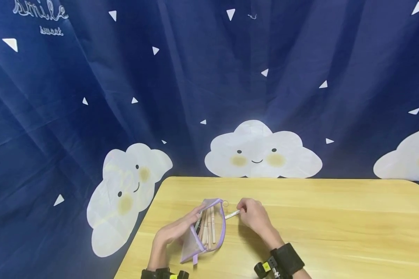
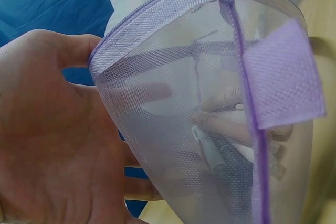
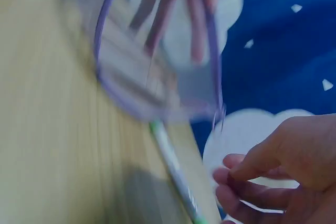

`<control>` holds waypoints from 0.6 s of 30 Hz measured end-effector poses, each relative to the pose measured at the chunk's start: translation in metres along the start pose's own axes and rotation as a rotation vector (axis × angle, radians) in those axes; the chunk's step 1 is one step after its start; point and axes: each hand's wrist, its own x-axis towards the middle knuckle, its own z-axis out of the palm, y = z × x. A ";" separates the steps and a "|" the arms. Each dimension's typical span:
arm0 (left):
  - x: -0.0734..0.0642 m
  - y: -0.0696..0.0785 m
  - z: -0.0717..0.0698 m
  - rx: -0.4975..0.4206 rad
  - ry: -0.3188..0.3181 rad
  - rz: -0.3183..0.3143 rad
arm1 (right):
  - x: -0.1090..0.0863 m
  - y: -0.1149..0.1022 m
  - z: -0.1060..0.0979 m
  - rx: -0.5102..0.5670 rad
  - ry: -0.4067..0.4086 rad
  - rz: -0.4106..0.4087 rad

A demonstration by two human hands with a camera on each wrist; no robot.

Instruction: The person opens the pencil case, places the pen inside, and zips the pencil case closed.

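Note:
My left hand holds a translucent mesh zip pouch with lilac edging by its left side. In the left wrist view the thumb lies at the zip edge, and fingers show through the mesh. The pouch's mouth gapes toward the right, and several pale pens lie inside. A white marker with green ends lies on the table just outside the mouth. My right hand is at its outer end. In the right wrist view the fingers of that hand are loosely curled, apart from the marker.
The pale wooden table extends to the right of both hands. Behind it hangs a dark blue curtain printed with smiling clouds and white triangles. A lilac fabric tab sticks out from the pouch's end.

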 end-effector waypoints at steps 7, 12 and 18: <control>0.001 0.002 0.001 0.004 0.006 0.003 | 0.016 0.028 -0.006 -0.207 -0.043 -0.193; -0.002 0.000 0.004 -0.009 0.002 -0.009 | 0.018 0.040 -0.002 -0.279 -0.142 -0.269; -0.002 0.001 0.002 -0.018 0.015 -0.024 | 0.013 0.041 -0.005 -0.383 -0.142 -0.263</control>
